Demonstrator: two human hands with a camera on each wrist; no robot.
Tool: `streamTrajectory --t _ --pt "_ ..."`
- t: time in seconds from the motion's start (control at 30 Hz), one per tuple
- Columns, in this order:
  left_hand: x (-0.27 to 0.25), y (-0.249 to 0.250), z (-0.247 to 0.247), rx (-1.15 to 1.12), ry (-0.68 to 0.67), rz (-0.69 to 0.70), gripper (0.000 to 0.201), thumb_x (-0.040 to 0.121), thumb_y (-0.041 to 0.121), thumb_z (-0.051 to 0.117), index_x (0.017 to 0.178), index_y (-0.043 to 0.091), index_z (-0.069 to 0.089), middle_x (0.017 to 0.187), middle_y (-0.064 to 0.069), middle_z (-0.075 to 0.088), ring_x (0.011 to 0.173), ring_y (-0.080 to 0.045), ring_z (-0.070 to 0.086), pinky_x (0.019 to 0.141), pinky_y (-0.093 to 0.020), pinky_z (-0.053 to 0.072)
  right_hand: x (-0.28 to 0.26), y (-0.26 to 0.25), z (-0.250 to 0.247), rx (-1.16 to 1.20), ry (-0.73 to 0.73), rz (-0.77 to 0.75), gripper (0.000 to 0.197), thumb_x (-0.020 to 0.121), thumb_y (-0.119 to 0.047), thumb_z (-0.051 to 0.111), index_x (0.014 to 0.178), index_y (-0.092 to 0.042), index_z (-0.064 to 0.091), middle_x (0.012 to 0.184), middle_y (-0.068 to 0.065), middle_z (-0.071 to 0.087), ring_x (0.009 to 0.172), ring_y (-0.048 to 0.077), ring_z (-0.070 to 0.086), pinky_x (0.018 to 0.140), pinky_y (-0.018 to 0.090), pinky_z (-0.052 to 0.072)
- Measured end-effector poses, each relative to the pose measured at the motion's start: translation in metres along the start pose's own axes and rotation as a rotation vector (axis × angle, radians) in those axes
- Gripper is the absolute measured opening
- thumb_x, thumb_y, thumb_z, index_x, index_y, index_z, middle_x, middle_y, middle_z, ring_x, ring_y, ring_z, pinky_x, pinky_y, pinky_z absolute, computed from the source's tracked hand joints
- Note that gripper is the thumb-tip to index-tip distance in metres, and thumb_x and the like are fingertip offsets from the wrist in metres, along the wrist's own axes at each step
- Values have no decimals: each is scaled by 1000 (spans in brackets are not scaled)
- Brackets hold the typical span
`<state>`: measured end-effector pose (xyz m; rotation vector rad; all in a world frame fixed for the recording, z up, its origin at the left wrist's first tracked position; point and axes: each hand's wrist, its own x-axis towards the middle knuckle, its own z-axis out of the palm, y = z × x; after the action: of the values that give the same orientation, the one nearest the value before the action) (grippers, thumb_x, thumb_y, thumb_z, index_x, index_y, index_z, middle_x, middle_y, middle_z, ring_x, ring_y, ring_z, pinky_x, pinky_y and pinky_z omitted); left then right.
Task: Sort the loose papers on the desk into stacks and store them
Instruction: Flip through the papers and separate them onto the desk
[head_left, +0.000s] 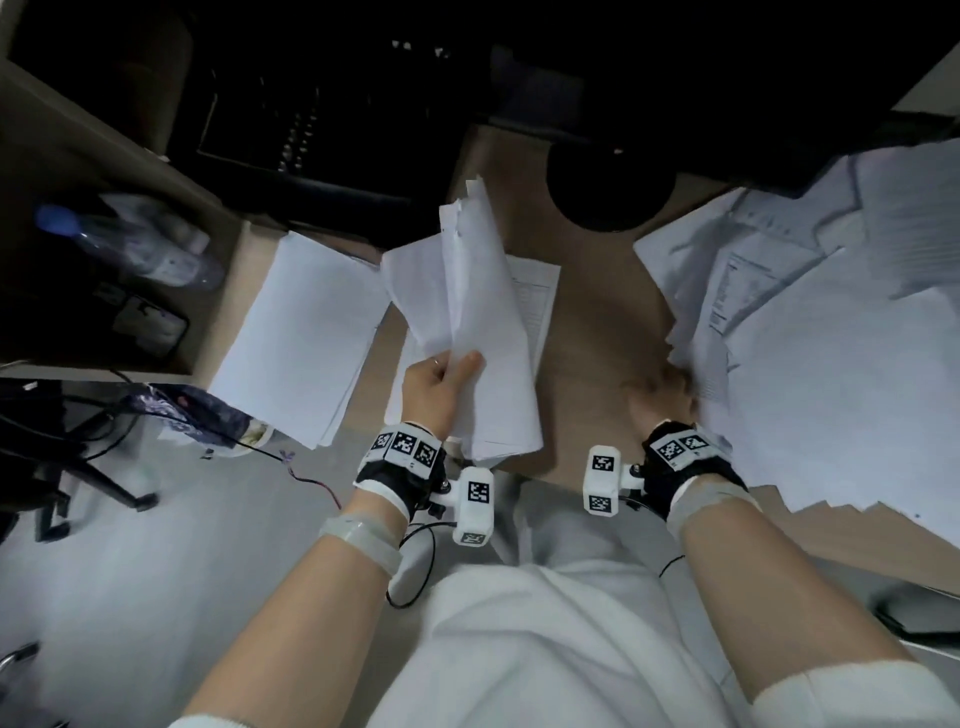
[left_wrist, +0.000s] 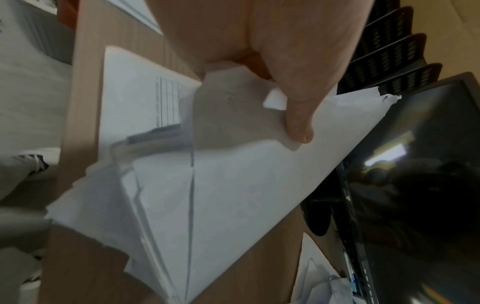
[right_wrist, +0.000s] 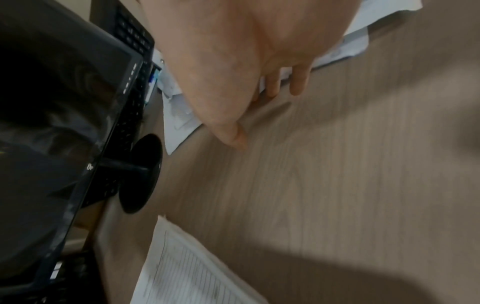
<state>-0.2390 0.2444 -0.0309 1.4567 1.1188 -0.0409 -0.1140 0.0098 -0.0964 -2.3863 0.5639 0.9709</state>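
At the desk's right side, the right hand (head_left: 658, 396), fingers loose and holding nothing, reaches toward the loose papers (head_left: 810, 353) sprawled just to its right, their near edge almost at its fingertips (blur hides any contact). The left hand (head_left: 435, 385), farther off, grips a sheaf of sheets (head_left: 483, 322) above two stacks (head_left: 306, 332), long axis pointing away from the person.

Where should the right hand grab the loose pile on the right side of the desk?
Judging by the pose, take the loose pile at its fanned left edge, coming in from the bare desk side. The sheets overhang there in steps, so the right hand, already beside that edge, could slide fingers under and thumb on top.
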Motion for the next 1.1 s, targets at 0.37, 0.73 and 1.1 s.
streamTrajectory --t 0.37,0.73,1.1 --pt "-2 23 0 -3 85 -3 16 91 29 72 83 15 74 78 -1 73 72 -20 66 69 -30 54 -16 -36 6 124 -262 -177 36 95 -26 57 126 -10 65 127 11 64 100 26 58 84 32 44" --pt "18 -8 -91 -75 179 -53 28 88 21 76 65 11 64 59 1 61 58 -15 52 60 -31 43 -15 -76 120 52 -319 -203 85 58 -54 52 135 -17 49 134 9 55 123 33 54 101 47 48" --pt "55 -17 -160 -116 87 -58 32 82 34 77 79 2 72 83 -17 75 70 -24 65 73 -47 56 -73 -140 126 102 -210 -102 84 76 -39 68 148 -13 35 146 13 45 124 32 54 99 43 48"
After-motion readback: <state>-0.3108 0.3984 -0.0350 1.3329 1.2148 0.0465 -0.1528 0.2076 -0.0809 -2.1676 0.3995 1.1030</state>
